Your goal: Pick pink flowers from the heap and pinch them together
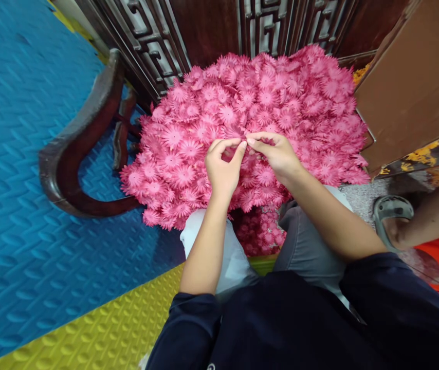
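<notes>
A big heap of pink artificial flowers (188, 149) lies in front of me, above my knees. Over its middle, my left hand (223, 164) and my right hand (275, 154) meet fingertip to fingertip. Each is closed in a pinch, thumb against index finger. Between them, at the tips, is a pink artificial flower (235, 132), seen edge-on and darker than the ones below. My fingers cover part of it, and its centre is hard to make out.
A curved dark wooden chair arm (59, 172) stands at the left on blue matting (19, 205). Carved dark wooden panels (207, 31) rise behind the heap. At the right are a brown board (416, 87), orange flowers (422, 155) and another person's sandalled foot (392, 216).
</notes>
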Demonstrator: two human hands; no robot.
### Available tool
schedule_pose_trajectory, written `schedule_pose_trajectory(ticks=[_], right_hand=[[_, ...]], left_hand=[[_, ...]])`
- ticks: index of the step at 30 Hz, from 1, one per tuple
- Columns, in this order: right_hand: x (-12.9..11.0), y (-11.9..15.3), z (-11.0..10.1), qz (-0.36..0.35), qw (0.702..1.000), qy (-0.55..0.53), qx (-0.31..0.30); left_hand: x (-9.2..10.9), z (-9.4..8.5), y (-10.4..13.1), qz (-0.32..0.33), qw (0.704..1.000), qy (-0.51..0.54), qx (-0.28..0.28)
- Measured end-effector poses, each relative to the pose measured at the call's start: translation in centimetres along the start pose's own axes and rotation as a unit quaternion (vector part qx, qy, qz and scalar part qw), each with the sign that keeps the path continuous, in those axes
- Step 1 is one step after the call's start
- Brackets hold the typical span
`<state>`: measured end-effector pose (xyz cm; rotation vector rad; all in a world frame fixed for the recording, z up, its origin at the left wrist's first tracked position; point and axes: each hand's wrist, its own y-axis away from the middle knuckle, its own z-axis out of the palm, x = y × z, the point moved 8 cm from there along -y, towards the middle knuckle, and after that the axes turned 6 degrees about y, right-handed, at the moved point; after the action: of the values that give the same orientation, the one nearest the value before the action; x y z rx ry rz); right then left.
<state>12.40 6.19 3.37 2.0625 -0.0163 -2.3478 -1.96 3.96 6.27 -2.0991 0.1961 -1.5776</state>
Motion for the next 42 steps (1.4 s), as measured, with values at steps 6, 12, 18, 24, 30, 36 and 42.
schedule_pose_trajectory(ticks=[6, 12, 18, 24, 30, 36, 42], right_hand=[[-0.4, 0.1, 0.1, -0.012, 1.000, 0.003, -0.004], [-0.5, 0.1, 0.0, -0.009, 1.000, 0.003, -0.011], [-0.6, 0.0, 0.2, -0.031, 0.999, 0.020, -0.022], [0.6, -0.3, -0.2, 0.019, 1.000, -0.010, -0.011], [0.6, -0.3, -0.2, 0.010, 1.000, 0.012, -0.006], [-0.5, 0.0, 0.7, -0.069, 0.994, 0.082, -0.022], [-0.6, -0.3, 0.3, -0.100, 0.991, 0.090, 0.005]], left_hand=[[0.3, -0.3, 0.0, 0.016, 1.000, 0.022, 0.009], [-0.1, -0.2, -0.2, 0.001, 0.998, 0.061, 0.006], [-0.7, -0.2, -0.3, -0.002, 0.997, 0.083, -0.002], [-1.6, 0.3, -0.4, -0.038, 0.994, 0.102, -0.018], [-1.6, 0.6, -0.1, -0.029, 0.998, 0.051, -0.017], [-1.9, 0.5, 0.0, -0.028, 0.999, 0.033, -0.015], [-2.6, 1.0, 0.1, -0.045, 0.994, 0.097, -0.022]])
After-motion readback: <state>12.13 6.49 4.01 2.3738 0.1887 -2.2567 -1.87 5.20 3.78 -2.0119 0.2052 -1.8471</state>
